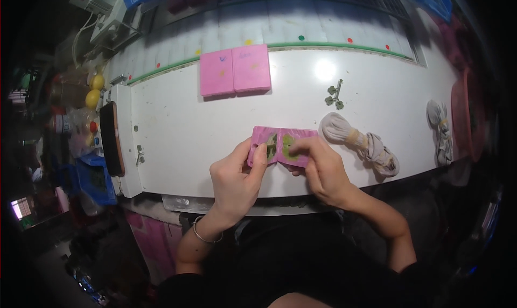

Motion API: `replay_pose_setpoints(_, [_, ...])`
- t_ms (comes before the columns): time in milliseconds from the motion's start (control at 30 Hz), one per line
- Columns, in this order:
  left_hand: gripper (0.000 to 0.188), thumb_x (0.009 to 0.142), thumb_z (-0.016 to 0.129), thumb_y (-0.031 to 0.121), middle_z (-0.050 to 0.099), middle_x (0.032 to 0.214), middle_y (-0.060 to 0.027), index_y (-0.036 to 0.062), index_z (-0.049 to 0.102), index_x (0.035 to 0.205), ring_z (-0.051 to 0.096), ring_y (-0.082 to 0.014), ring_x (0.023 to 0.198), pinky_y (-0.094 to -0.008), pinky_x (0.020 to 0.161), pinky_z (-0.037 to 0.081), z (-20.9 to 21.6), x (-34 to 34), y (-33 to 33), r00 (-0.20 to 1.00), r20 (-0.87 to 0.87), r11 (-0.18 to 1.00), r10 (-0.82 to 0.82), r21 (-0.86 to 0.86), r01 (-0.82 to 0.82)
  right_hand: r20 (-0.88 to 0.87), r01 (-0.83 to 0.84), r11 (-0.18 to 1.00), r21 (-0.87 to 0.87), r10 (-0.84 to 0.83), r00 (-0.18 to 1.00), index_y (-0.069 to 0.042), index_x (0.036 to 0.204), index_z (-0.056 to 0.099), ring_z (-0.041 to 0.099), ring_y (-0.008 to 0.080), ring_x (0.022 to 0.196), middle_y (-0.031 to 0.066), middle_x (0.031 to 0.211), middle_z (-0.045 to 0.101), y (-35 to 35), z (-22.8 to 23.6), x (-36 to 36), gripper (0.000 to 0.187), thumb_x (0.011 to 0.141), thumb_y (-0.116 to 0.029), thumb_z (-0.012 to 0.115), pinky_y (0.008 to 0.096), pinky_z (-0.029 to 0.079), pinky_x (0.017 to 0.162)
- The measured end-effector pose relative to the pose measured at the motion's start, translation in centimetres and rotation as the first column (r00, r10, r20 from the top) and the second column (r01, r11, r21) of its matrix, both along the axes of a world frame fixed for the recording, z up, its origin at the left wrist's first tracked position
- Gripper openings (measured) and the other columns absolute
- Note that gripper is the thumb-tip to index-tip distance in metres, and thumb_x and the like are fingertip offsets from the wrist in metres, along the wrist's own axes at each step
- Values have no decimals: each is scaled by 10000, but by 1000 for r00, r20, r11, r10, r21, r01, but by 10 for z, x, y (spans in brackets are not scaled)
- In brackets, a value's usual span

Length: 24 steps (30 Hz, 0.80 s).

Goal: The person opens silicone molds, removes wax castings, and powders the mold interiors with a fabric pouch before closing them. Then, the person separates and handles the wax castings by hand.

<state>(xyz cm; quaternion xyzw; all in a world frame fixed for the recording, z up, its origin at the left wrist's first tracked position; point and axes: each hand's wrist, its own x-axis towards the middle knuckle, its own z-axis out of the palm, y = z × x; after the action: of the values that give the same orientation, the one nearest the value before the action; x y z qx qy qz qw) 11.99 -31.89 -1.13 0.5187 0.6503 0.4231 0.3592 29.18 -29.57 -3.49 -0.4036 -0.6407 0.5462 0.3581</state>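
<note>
A pink mold, spread like a book in two halves, is held just over the front edge of the white table. My left hand is closed on its left half, with the thumb pressed on the inner face. On the right half my right hand is closed, its index finger reaching onto the inner face by a green patch. Green also shows in the left half beside my thumb. Whether these are loose pieces or part of the hollows, I cannot tell.
Two pink blocks stand side by side at the back. Right of the mold lie a small green branched piece and a tied whitish cloth bundle. A greyish bundle is near a red basin. A phone rests at the left edge.
</note>
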Motion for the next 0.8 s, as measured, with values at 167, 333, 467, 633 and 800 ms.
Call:
replay_pose_setpoints(167, [268,873,597,178,487,557,-106,-25,527,713,475,-181,459,-301,440,374,-2,-3,5,976,-198,995,-96,-36,91,65,7,1000,-12,-6,998,-13,869,531,537,267,670,154,821,512,-1,1,-2,73,818,-14,479,335,446,620])
replay_pose_setpoints(333, [344,915,518,214,428,545,-123,-4,448,658,438,-258,441,-335,427,341,-15,4,6,970,-198,975,-142,143,172,116,66,997,36,-70,991,-11,831,531,516,247,643,130,760,516,2,3,-9,89,826,-92,568,328,423,584])
replay_pose_setpoints(467, [330,931,464,186,421,548,-130,-2,451,660,430,-282,440,-346,426,335,-20,4,7,972,-117,963,-204,153,221,63,99,992,74,-104,993,-19,750,527,498,187,583,80,656,518,3,-2,-12,153,843,-120,595,296,401,548])
replay_pose_setpoints(633, [331,938,433,172,414,540,-127,-2,455,658,431,-272,436,-341,426,336,-26,2,14,954,-101,940,-281,172,295,23,98,991,-91,-96,995,-15,749,558,481,227,605,105,670,507,2,0,-13,186,836,-168,617,315,393,556])
replay_pose_setpoints(800, [369,953,401,193,429,521,-97,-3,461,646,444,-220,425,-316,428,349,-20,0,17,939,-3,933,-343,113,341,-24,77,996,-36,-78,997,-17,695,507,492,69,479,10,569,487,2,-5,-12,243,902,-138,547,213,375,448])
